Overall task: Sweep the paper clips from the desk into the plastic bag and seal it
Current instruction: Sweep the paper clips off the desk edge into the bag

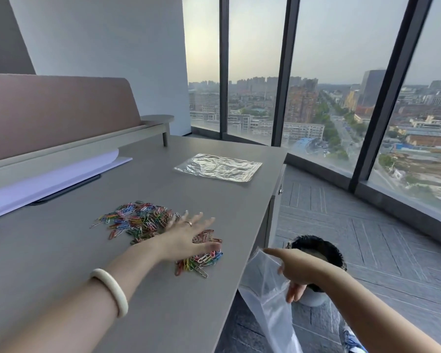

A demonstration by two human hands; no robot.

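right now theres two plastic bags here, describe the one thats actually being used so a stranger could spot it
Start at the grey desk and follow its right edge toward the camera. Just past that edge hangs a clear plastic bag, held open by the right hand below desk level. The spare bag lies flat and untouched at the desk's far end; this one dangles off the desk, nearest the paper clips.

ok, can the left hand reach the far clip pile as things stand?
Probably yes: the left hand lies flat at that clip pile's near edge, with nothing between them on the desk.
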